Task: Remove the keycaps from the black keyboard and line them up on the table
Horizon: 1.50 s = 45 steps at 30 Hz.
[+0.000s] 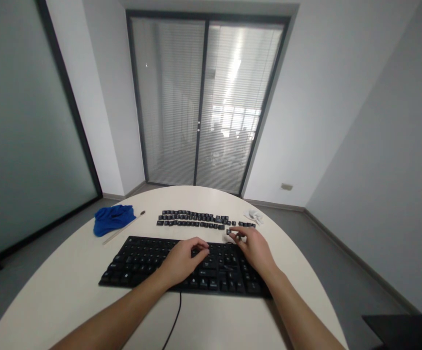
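Observation:
A black keyboard (141, 257) lies across the table in front of me, with keycaps on its lower and right parts and bare key positions along its upper rows. My left hand (181, 262) rests over its middle, fingers curled and thumb tip close to the index tip, with nothing visible in them. Above the keyboard's top right, my right hand (253, 245) pinches a small black keycap (228, 232) between thumb and fingers. Beyond the keyboard, loose black keycaps (191, 217) lie in several rows, and a short row continues behind my right fingers.
A blue cloth (113, 218) lies at the left, beside a thin stick-like brush (125, 227) with a dark tip. Crumpled white tissue (255, 216) sits at the far right. A black cable (174, 321) runs toward me over the round pale table (232, 325). A dark object (403, 330) stands lower right.

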{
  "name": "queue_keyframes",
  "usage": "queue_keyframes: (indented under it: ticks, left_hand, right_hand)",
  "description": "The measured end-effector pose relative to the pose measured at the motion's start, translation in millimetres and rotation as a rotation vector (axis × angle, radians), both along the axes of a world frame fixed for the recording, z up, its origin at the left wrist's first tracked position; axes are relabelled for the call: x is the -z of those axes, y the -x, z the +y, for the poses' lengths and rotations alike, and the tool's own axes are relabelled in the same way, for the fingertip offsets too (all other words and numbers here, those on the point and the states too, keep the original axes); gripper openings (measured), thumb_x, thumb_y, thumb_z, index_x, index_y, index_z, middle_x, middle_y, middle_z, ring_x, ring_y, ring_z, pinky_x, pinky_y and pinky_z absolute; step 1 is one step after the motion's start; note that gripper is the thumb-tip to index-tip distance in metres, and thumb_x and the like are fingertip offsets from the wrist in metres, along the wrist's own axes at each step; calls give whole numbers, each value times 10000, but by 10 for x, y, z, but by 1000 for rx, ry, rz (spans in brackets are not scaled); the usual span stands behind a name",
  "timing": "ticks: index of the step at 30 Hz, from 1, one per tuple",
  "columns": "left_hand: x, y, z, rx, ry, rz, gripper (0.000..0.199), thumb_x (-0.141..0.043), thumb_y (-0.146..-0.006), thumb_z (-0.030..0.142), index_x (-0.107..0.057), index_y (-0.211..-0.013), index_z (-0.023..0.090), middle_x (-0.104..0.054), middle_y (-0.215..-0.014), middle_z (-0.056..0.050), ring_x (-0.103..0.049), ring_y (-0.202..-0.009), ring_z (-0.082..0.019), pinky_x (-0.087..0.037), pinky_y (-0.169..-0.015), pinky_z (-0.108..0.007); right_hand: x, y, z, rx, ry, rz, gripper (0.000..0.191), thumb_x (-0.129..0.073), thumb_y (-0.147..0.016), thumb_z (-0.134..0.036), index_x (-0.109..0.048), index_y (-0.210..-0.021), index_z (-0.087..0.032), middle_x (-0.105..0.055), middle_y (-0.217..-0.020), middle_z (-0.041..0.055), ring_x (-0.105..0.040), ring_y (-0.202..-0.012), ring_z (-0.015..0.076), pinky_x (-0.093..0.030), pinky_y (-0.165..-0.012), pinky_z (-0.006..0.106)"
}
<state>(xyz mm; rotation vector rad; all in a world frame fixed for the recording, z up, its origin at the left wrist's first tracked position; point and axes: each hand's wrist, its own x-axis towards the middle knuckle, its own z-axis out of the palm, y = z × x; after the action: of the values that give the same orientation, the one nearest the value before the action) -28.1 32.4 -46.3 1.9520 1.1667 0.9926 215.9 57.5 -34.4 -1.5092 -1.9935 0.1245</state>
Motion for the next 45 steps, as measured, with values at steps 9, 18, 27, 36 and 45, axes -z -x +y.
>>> queue_keyframes:
  ticks: [9,18,27,36,45]
  left_hand:
    - [-52,10,-55,-7,-84,130,171,-597,-854,327,-702,-956,238,-732,-976,-21,-659,-929,-223,-484,-855,-339]
    - [-52,35,-66,9,-107,149,168,-606,-844,299,-697,-973,242,-726,-984,-15,-650,-938,-219,-476,-867,-333]
    - [-13,39,-53,-5,-112,180,164,-612,-844,295,-693,-977,245,-718,-1003,-15,-640,-953,-211,-469,-863,-313]
    - [-21,46,-47,1,-116,175,152,-623,-841,289,-688,-972,250,-717,-998,-7,-639,-957,-212,-464,-872,-328]
    - [-29,44,-69,7,-126,199,155,-618,-843,277,-683,-981,244,-709,-1003,-17,-634,-954,-210,-468,-864,-328]
  right_hand:
    - [104,-312,189,118,226,-17,269,-599,-851,-386,-758,-1015,-244,-765,-931,66,-701,-874,250,-491,-753,326]
    - [-25,-84,343,221,262,-226,276,-632,-813,-372,-765,-1033,-274,-758,-970,94,-697,-896,264,-475,-735,320]
    - [-15,120,504,271,236,-328,262,-628,-827,-359,-767,-1032,-275,-767,-939,90,-689,-933,253,-461,-787,300]
    - [21,164,512,258,179,-331,277,-627,-847,-391,-749,-1066,-273,-759,-944,92,-678,-938,251,-443,-822,327]
    - [-229,103,296,225,89,-127,327,-491,-937,-446,-720,-969,-215,-747,-849,73,-682,-802,228,-445,-700,295]
